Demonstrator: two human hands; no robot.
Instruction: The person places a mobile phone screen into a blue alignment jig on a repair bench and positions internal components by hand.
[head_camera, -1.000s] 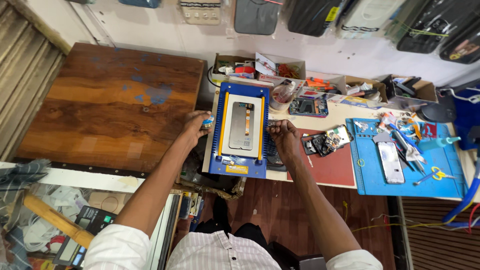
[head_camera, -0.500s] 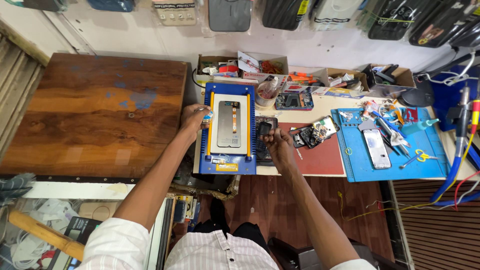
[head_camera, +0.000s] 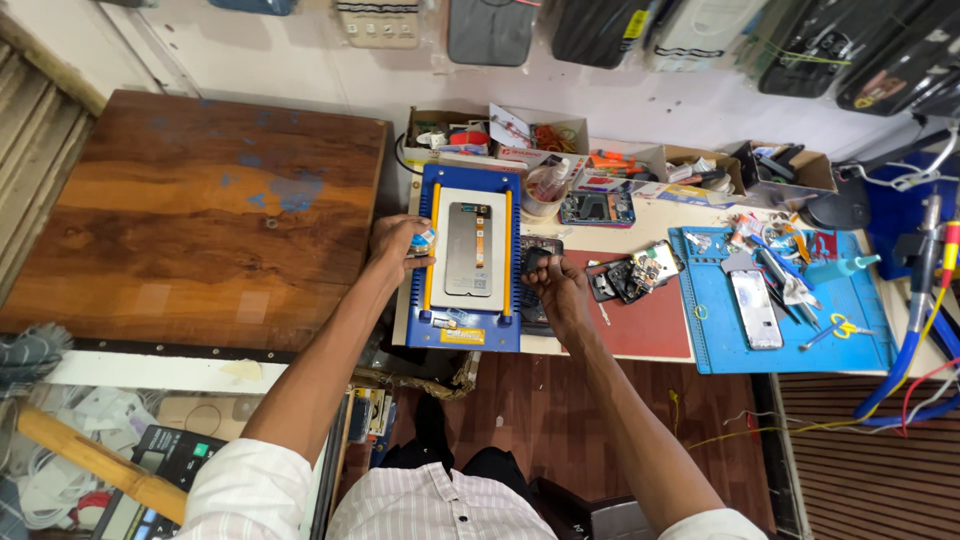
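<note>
A blue heating-plate machine (head_camera: 467, 325) with yellow rails stands on the bench, and a phone screen panel (head_camera: 469, 248) lies flat on its white plate. My left hand (head_camera: 398, 243) rests at the machine's left edge, closed around a small blue and white spool (head_camera: 424, 239). My right hand (head_camera: 552, 283) is at the machine's right edge, fingers pinched on a small dark object over a black phone part (head_camera: 541, 249).
A brown wooden board (head_camera: 190, 220) lies to the left. A red mat (head_camera: 640, 320) with opened phone parts (head_camera: 630, 275) and a blue mat (head_camera: 790, 300) with a phone, tools and scissors lie to the right. Cardboard boxes (head_camera: 500, 135) of small parts line the wall.
The view has shifted a little. My right hand moved slightly toward the black phone part beside the machine. My left hand stays at the machine's left edge.
</note>
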